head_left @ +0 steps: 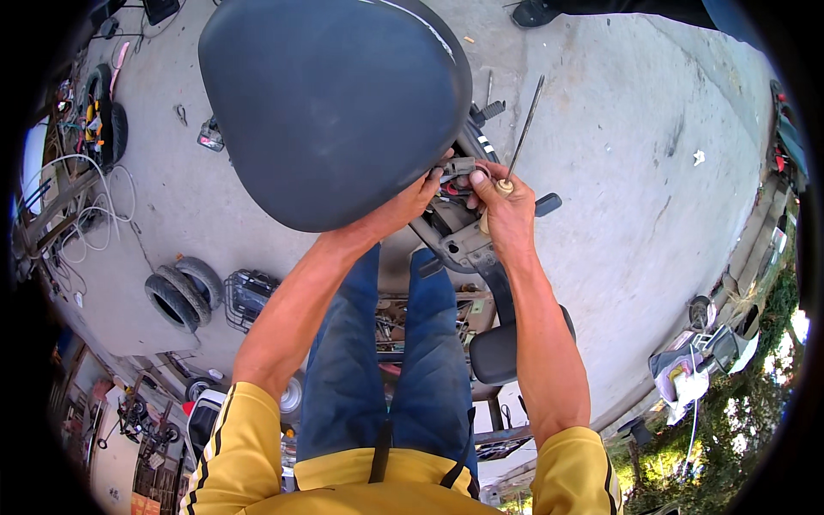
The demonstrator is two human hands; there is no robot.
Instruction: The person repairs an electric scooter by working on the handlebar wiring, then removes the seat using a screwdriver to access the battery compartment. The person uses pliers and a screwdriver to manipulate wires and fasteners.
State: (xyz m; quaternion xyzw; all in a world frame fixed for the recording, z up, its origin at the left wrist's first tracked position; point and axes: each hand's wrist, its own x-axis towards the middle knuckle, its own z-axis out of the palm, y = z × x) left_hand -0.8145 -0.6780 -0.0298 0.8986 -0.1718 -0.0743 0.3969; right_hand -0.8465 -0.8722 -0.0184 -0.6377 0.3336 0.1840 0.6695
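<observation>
A large dark grey scooter seat (335,112) is tipped up in front of me and covers part of the vehicle's frame (457,245). Beside its lower right edge, my left hand (419,196) is closed on a grey plug connector (460,166); some of its fingers are hidden by the seat. Held in my right hand (513,216) is a screwdriver (526,124) with a pale handle, its long thin shaft pointing up and away. The thumb and fingertips of that hand also touch the wires by the connector. Red and dark wires show in the opening below.
Loose tyres (176,296) and a black wire basket (249,298) lie on the concrete at left, with a pale hose (107,210) beyond. A small black padded seat (495,356) is near my right forearm. Another person's shoe (534,13) shows at the top.
</observation>
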